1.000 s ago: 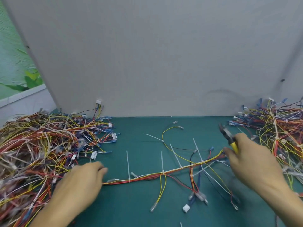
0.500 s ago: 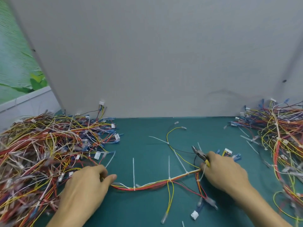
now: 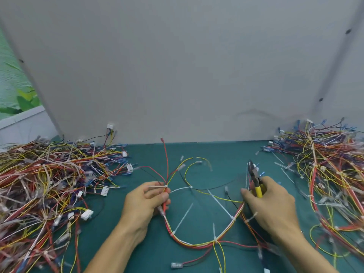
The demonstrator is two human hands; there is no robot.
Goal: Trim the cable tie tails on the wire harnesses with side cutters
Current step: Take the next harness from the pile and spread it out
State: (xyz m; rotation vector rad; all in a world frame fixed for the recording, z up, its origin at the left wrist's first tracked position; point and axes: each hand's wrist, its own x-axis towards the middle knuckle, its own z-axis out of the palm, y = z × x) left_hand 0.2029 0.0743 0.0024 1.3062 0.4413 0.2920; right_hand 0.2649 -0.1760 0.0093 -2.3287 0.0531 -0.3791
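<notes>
One wire harness of red, yellow and white wires sags in a U between my hands over the green mat. Several white cable tie tails stick out from it. My left hand pinches the harness's left end, where wires fan upward from a tie. My right hand grips the yellow-handled side cutters, jaws pointing up and away, and also touches the harness's right end.
A large tangled pile of harnesses fills the left side. Another pile fills the right side. A grey panel stands upright behind the green mat.
Both hands have drawn together toward the middle, so the harness that lay nearly straight on the mat now hangs in a U. The left end has been lifted and its wires fan upward.
</notes>
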